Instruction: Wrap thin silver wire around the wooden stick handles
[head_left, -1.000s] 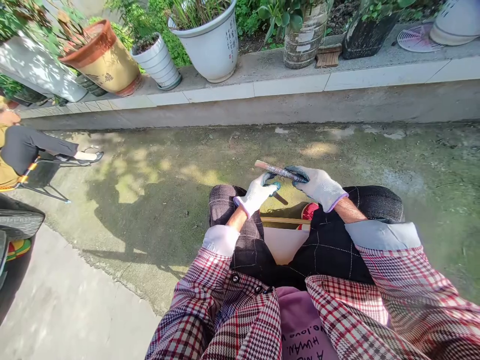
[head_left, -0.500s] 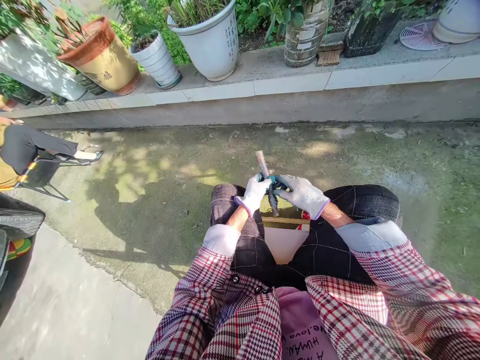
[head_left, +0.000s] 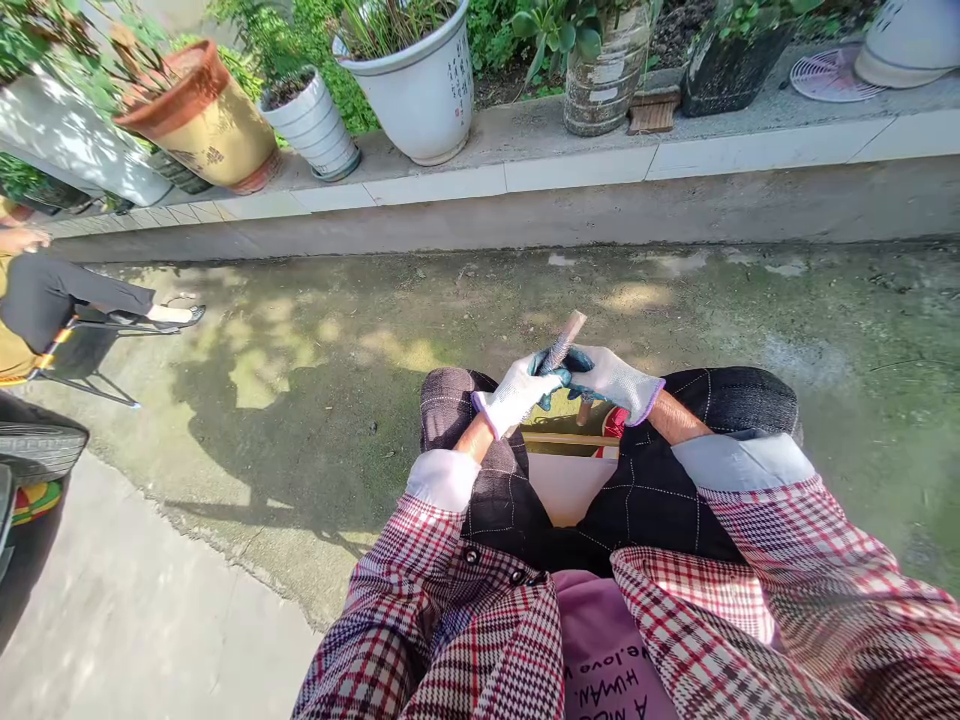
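Note:
Between my knees, both hands in white knit gloves with dark green palms are close together. My left hand (head_left: 517, 391) is closed around a short stick (head_left: 562, 343) with a pale end and a silvery, wrapped-looking shaft. The stick tilts up to the right, its middle hidden by the gloves. My right hand (head_left: 616, 380) is closed too, its fingers pressed against the stick beside the left fingers. A brownish stub (head_left: 584, 409) pokes out under the right fingers; I cannot tell whether it belongs to the same piece.
Ahead runs a low tiled ledge (head_left: 577, 175) with several plant pots, including a white pot (head_left: 420, 90). At left, a person (head_left: 82, 285) sits on a folding chair. Below my hands lies a wooden bar (head_left: 559, 439) beside something red and white (head_left: 613, 430).
The stick has turned from leaning up-left to leaning up-right, and its dark lower end no longer shows clearly. My right hand has come in closer against my left.

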